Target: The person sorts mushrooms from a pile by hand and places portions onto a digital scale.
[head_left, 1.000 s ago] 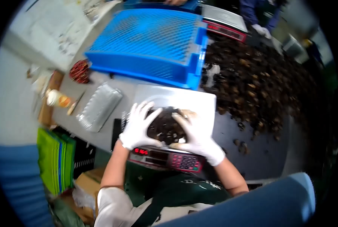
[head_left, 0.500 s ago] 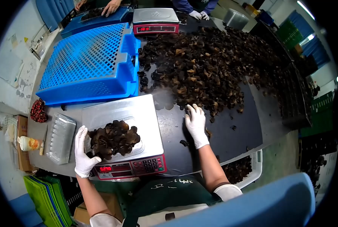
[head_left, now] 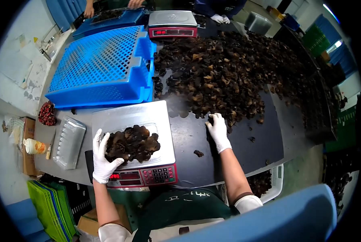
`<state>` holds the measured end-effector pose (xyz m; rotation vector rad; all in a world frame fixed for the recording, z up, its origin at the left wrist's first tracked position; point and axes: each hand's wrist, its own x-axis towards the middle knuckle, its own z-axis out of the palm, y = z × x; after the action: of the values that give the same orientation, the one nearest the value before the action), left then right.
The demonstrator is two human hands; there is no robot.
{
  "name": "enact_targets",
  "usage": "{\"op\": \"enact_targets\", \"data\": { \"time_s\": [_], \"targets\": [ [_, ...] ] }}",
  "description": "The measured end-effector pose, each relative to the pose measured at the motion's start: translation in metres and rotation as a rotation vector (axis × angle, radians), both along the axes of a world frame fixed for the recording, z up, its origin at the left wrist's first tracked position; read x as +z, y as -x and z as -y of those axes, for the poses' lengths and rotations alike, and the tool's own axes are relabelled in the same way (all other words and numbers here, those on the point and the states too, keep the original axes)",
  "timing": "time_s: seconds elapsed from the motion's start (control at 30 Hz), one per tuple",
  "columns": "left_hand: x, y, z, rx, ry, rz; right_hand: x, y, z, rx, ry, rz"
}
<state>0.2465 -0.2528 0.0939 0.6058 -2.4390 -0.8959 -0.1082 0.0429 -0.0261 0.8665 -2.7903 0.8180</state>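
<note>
A clear plastic tray heaped with dark brown fungus pieces rests on the metal plate of a red scale. My left hand, in a white glove, is at the tray's left side, thumb and fingers spread around its edge. On the dark tabletop to the right, my gloved right hand lies near the front edge of a large spread of fungus. Its fingers are curled, and whether anything is between them cannot be made out. One small loose piece lies between the scale and my right hand.
Upturned blue crates stand behind the scale. An empty clear tray, a knife, a paper cup and a red bundle are at left. Another scale and co-workers' hands are at the back. A white basket sits below the table.
Since the earliest frame, my right hand has left the tray and moved right to the tabletop. My left hand stays by the tray. A co-worker's hands at the back have moved apart.
</note>
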Motion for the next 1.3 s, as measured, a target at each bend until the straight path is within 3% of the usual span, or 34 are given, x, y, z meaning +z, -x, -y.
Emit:
{"op": "enact_targets", "data": {
  "time_s": [0.1,0.2,0.3,0.33,0.37,0.47,0.63,0.77,0.83,0.93,1.0,1.07,1.17,1.27,1.3],
  "targets": [
    [0.013,-0.007,0.004,0.089,0.026,-0.1,-0.008,0.011,-0.002,0.118,0.131,0.089],
    [0.013,-0.026,0.014,0.136,0.083,-0.034,0.016,-0.007,0.01,0.056,0.373,0.416],
    [0.006,-0.034,0.021,0.093,0.164,0.127,0.076,-0.057,0.054,0.344,0.583,0.43],
    [0.005,-0.033,0.021,0.062,0.172,0.181,0.101,-0.076,0.068,0.461,0.541,0.372],
    [-0.002,-0.032,0.022,0.042,0.134,0.222,0.131,-0.099,0.083,0.552,0.553,0.497],
    [-0.001,-0.021,0.021,-0.004,0.135,0.302,0.141,-0.137,0.126,0.827,0.523,0.327],
    [-0.006,-0.017,0.019,-0.028,0.178,0.257,0.135,-0.174,0.169,1.082,0.109,-0.023],
    [0.001,-0.034,0.02,-0.002,-0.117,0.067,0.163,-0.163,0.156,1.094,0.226,0.197],
    [-0.002,-0.047,0.024,0.084,-0.149,-0.034,0.191,-0.154,0.133,0.909,0.25,0.37],
    [0.004,-0.062,0.026,0.297,-0.159,-0.075,0.165,-0.121,0.096,0.705,0.343,0.47],
    [-0.002,-0.073,0.027,0.374,-0.385,-0.174,0.153,-0.11,0.072,0.582,0.274,0.515],
    [-0.001,-0.078,0.022,0.39,-0.364,-0.166,0.138,-0.11,0.053,0.398,0.244,0.636],
    [0.019,-0.073,0.002,0.306,-0.062,-0.031,0.131,-0.124,0.041,0.377,0.246,0.717],
    [0.026,-0.071,-0.038,0.156,-0.293,0.025,0.138,-0.144,0.046,0.472,0.21,0.651],
    [0.021,-0.077,-0.052,0.092,-0.431,0.18,0.149,-0.15,0.052,0.545,0.171,0.631]
  ]
}}
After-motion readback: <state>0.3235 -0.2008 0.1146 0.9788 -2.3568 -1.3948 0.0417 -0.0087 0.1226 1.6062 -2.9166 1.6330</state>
